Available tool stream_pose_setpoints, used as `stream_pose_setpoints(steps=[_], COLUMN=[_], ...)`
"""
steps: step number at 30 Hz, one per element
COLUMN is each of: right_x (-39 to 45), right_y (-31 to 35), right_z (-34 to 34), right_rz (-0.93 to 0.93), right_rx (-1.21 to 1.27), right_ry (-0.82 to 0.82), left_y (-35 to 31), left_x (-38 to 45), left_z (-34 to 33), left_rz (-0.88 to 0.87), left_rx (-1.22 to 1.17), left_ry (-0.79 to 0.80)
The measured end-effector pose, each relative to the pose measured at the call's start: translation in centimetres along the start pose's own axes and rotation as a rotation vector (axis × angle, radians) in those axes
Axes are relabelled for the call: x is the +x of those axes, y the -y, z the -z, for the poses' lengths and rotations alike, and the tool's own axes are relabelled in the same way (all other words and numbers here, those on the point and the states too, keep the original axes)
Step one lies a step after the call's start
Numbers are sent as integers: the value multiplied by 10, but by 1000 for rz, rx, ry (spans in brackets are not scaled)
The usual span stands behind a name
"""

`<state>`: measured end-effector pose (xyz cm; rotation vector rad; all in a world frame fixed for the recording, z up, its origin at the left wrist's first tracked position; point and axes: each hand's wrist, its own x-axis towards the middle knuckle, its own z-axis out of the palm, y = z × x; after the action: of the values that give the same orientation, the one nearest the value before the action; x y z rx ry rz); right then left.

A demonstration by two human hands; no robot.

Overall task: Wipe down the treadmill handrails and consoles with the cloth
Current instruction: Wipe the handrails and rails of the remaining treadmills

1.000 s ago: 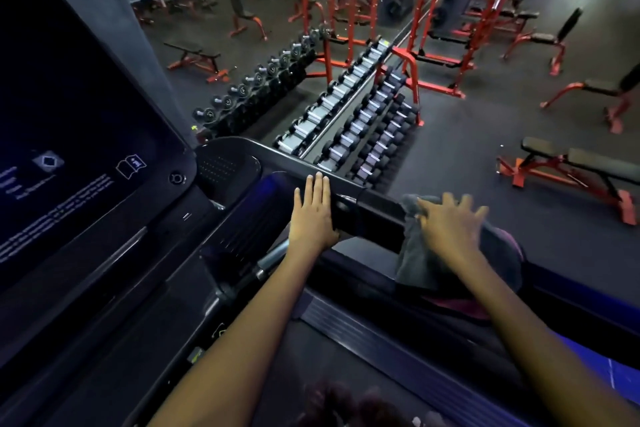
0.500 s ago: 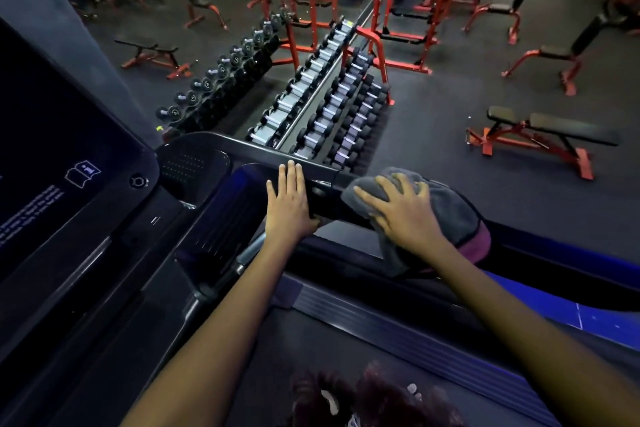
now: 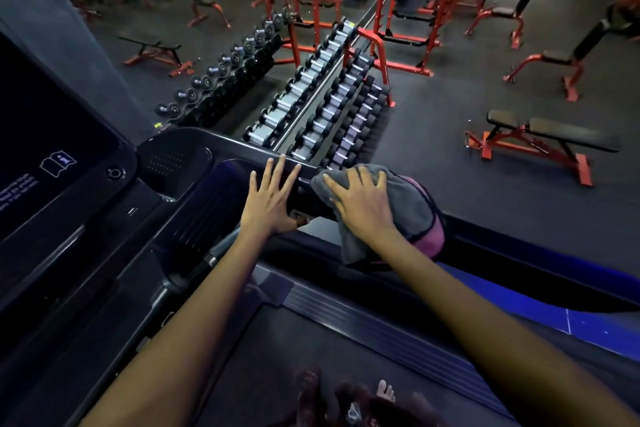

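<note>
— Head view: where is the cloth?

— The grey cloth (image 3: 412, 208) (pink edge showing) is draped over the black handrail (image 3: 308, 194), right hand (image 3: 363, 208) flat on top, fingers spread and pressing.

— And the other hand?

— The left hand (image 3: 270, 201) rests on the handrail just beside it, fingers straight. The console screen (image 3: 52, 149) sits far left, dumbbell rack (image 3: 322, 104) beyond.
</note>
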<state>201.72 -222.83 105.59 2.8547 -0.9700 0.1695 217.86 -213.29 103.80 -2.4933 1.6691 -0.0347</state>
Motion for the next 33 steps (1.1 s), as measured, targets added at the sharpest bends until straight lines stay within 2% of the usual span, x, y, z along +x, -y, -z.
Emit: stream_pose_setpoints(steps=[6,11,14,19,22,24,28,33], right_x=[-36,-7,11,-4,-19,-18,4,10], right_y=[-44,-26,-11,-25,-44,-47,-28,-24], right_z=[-6,0,0,-6,-11,-10,0,1], right_rz=[-54,-137,-71,78,45,-3,-50,52], right_rx=[15,109,178,91,85,93,186,204], right_ry=[-124,-50,-68,-146,-218,-195,-48,-35], left_y=[0,1,1,2,2,2,2,2], left_x=[2,3,4,5,6,6,6,5], left_z=[-2,-5,-6,-8,-10,-10,-9,-9], left_rz=[18,15,19,20,16,19,26,34], left_rx=[-76,-112,-111,-111,-116,-126,-123,-107], left_ry=[24,-15,-16,-16,-36,-49,-45,-37])
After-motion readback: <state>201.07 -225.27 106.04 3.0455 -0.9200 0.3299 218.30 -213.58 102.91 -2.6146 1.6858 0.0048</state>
